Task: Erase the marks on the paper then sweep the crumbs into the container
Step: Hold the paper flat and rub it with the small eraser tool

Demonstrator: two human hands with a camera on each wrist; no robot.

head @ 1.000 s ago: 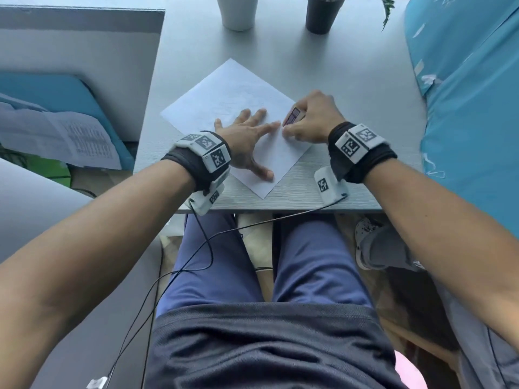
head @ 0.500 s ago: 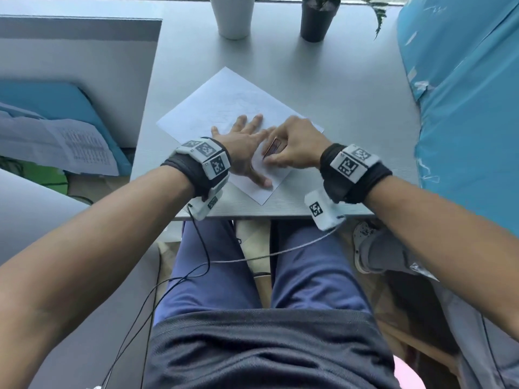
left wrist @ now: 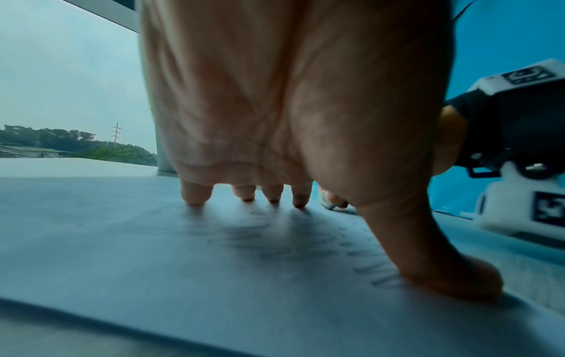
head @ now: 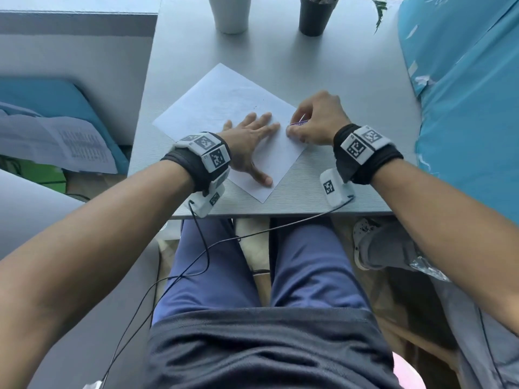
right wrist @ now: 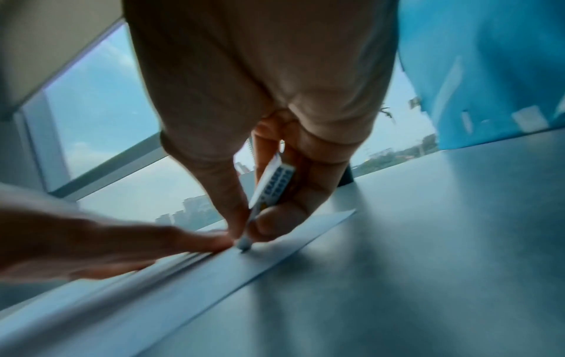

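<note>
A white sheet of paper (head: 222, 99) lies turned like a diamond on the grey table (head: 337, 74). My left hand (head: 250, 141) lies flat on the paper's near part with fingers spread, pressing it down. Faint pencil marks (left wrist: 275, 241) show on the paper under that palm. My right hand (head: 317, 122) pinches a small eraser in a blue-and-white sleeve (right wrist: 272, 186) between thumb and fingers. The eraser's tip (right wrist: 244, 246) touches the paper near its right corner, just beyond my left fingertips (right wrist: 214, 241). A few dark crumbs (head: 255, 106) dot the sheet.
A white cup (head: 230, 12) and a dark plant pot (head: 316, 15) stand at the table's far edge. Blue fabric (head: 463, 94) runs along the right side. Printed papers (head: 70, 141) lie on a blue surface to the left, off the table.
My right hand with the eraser moved left beside the left hand, then back right toward the paper's right corner. The left hand stayed flat on the sheet.
</note>
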